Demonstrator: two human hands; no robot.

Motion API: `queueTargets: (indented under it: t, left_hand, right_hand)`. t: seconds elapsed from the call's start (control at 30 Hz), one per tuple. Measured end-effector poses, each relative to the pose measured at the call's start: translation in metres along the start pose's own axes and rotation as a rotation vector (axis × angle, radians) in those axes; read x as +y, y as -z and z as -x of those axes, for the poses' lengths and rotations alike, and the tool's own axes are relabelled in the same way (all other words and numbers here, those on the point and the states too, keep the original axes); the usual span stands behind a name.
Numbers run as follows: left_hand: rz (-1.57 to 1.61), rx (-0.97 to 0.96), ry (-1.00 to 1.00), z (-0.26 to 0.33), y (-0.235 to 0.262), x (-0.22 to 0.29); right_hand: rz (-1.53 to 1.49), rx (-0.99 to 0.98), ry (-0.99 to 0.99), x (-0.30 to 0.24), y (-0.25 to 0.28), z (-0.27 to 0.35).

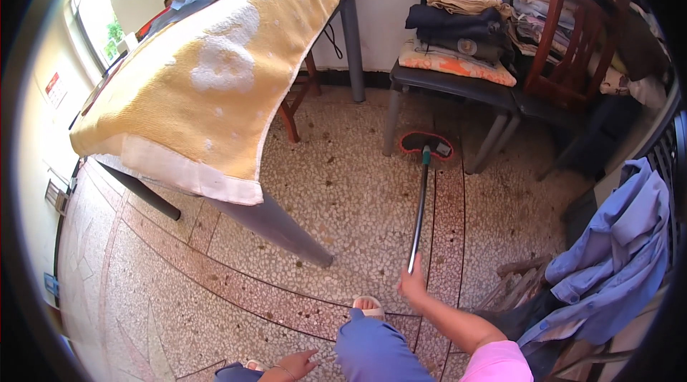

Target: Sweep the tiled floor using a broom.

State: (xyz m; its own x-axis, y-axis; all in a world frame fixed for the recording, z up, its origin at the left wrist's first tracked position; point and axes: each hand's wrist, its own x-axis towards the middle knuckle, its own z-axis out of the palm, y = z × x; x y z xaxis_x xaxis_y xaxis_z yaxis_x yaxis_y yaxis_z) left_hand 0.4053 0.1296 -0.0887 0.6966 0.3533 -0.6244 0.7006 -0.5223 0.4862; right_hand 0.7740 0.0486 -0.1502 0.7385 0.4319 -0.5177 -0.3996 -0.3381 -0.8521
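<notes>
My right hand (411,285) is wrapped round the silver lower end of a long mop handle (420,214). From there the handle runs away from me to a green joint. The flat mop head (413,144), dark with a red fringe, lies on the speckled floor (358,203) at the front of a chair piled with clothes. Low in the picture, beside my blue trouser leg (376,350), my left hand (295,365) hangs with its fingers stretched out, holding nothing. A bracelet shows on that wrist.
A table draped with a yellow towel (236,74) stands at the left, its grey leg (275,228) reaching the floor. Folded clothes (458,31) fill a dark chair (451,85) at the back. A wooden chair (565,52) and a hanging blue shirt (608,253) are on the right.
</notes>
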Motion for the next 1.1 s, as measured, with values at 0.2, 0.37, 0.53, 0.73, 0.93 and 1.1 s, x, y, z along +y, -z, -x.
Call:
queueTargets:
  t: [0.2, 0.37, 0.53, 0.73, 0.93, 1.1]
  left_hand:
    - [0.045, -0.114, 0.057, -0.004, 0.015, 0.015]
    - [-0.006, 0.001, 0.042, -0.004, -0.006, -0.036]
    - [-0.019, -0.073, 0.159, 0.000, 0.011, -0.029]
    - [-0.089, -0.240, 0.282, -0.008, -0.011, -0.023]
    - [-0.176, -0.265, 0.203, 0.000, 0.003, 0.004]
    - [-0.017, -0.104, 0.105, -0.005, -0.002, 0.000]
  right_hand:
    - [-0.359, -0.037, -0.225, -0.069, -0.007, -0.055]
    - [-0.568, 0.047, -0.128, -0.160, 0.009, -0.161]
    - [-0.635, 0.193, -0.163, -0.176, 0.056, -0.196]
    - [-0.736, 0.280, -0.093, -0.183, 0.091, -0.228]
    - [-0.356, -0.030, -0.280, -0.158, 0.035, -0.188]
    - [-0.503, -0.126, -0.268, -0.079, 0.003, -0.102]
